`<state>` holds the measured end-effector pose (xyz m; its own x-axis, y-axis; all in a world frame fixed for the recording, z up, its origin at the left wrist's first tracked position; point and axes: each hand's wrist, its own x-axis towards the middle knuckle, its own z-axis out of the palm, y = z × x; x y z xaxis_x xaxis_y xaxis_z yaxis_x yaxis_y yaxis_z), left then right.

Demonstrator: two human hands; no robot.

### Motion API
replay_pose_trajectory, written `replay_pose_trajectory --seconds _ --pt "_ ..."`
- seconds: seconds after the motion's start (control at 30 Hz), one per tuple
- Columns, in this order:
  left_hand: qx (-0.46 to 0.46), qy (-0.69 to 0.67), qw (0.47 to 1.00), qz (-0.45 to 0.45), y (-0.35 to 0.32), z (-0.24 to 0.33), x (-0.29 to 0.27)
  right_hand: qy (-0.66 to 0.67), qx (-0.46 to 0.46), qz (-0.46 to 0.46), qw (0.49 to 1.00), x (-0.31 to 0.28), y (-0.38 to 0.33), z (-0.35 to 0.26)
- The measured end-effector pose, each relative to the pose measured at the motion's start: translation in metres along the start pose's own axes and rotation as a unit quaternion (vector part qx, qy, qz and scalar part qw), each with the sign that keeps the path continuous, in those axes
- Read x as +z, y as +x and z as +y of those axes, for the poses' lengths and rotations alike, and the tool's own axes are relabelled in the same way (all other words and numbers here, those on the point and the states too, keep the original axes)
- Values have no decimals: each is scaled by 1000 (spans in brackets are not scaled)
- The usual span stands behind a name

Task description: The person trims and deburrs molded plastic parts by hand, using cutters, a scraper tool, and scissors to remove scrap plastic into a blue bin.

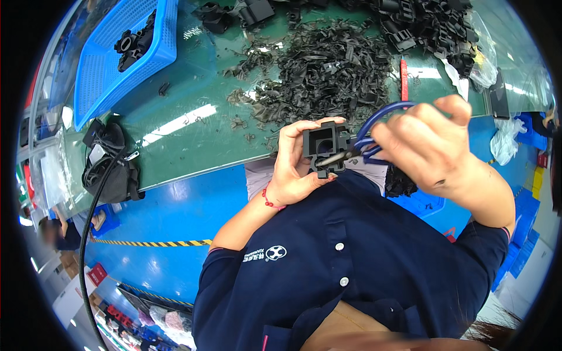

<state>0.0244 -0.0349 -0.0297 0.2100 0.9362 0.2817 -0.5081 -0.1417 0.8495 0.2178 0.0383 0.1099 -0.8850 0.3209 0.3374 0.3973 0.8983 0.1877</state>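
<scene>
In the head view, the left hand [293, 167] pinches a black part [325, 149] at the centre, fingers curled around it. The right hand [427, 143], at 3 o'clock of the part, is closed through the handles of blue scissors [374, 131], blades touching the part's edge. A large heap of scraps [325, 73] lies at 12 o'clock, so much trimming seems done; untrimmed parts [430, 26] wait at 1 o'clock, few finished ones in the basket [102, 64] at 10 o'clock.

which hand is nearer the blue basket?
Left. The left hand, holding the black plastic part, is on the blue basket side; the right hand with scissors is farther off.
</scene>
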Motion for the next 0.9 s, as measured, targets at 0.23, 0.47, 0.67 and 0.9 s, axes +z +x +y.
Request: replay_pose_trajectory --seconds 0.23,0.47,0.67,0.9 --pt "-1 -18 1000 13 0 -1 1 -45 4 6 999 -2 -1 -7" --pt "-14 11 1000 5 -1 2 2 -179 -54 74 980 0 6 -14" --pt "0 33 999 -5 -2 2 2 -202 -88 59 974 -2 7 -18" --pt "-17 15 1000 -12 -2 4 2 -230 -137 32 963 -12 13 -14"
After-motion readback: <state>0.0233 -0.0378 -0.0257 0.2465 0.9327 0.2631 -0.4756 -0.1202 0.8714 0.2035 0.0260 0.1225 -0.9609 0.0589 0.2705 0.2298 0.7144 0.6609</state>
